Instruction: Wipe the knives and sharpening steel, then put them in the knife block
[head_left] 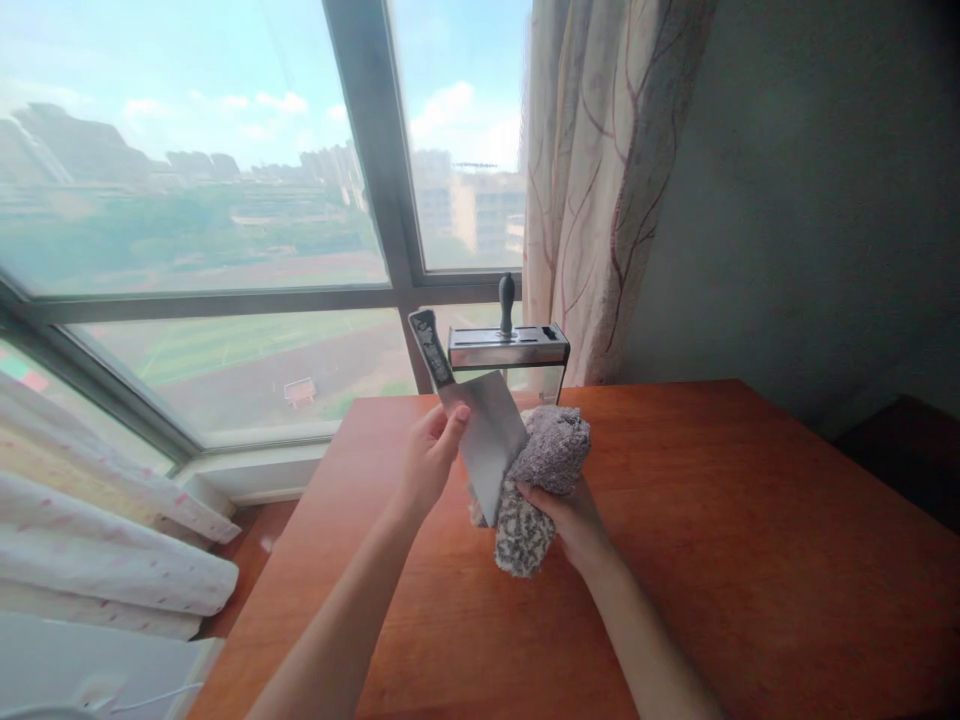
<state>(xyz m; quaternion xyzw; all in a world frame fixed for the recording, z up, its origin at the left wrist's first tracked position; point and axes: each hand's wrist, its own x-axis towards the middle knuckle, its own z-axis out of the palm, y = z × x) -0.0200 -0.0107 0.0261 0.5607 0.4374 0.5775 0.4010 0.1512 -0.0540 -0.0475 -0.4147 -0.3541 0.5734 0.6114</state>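
Note:
My left hand point(429, 462) pinches the top of a broad steel cleaver point(487, 440) near its dark handle, which points up and away from me. The blade hangs downward above the table. My right hand point(571, 520) grips a fluffy grey cloth point(541, 470) and presses it against the blade's right face. Part of the cloth is hidden behind the blade.
A metal knife block point(508, 348) with one dark handle sticking up stands at the far edge of the wooden table point(712, 520), by the window. A patterned curtain point(600, 180) hangs at the right. Bedding point(112, 540) lies at the left.

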